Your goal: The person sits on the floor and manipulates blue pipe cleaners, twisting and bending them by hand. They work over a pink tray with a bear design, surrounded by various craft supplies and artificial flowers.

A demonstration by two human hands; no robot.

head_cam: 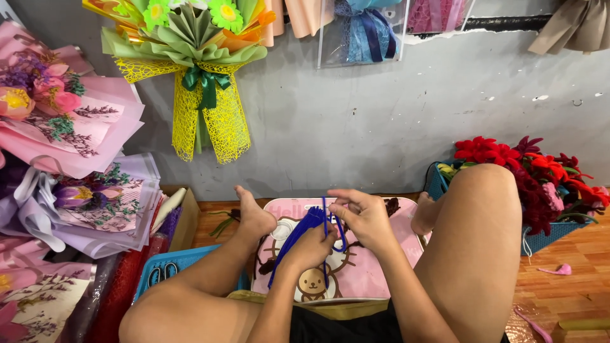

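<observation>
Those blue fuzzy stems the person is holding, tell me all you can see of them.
The blue stems are a bundle of thin, fuzzy, wire-like sticks in deep royal blue. The left hand grips the bunch, which slants down to the left over a pink cartoon-printed tray. One stem stands upright and curls into a loop, pinched by the right hand. They touch only the hands, as far as shows.

left hand (pixel 309 244): fist closed | right hand (pixel 363 216): fingers pinched, touching left

One head-worn view looks down and forward, close over the lap, facing the grey wall (pixel 381 127) nearby.
</observation>
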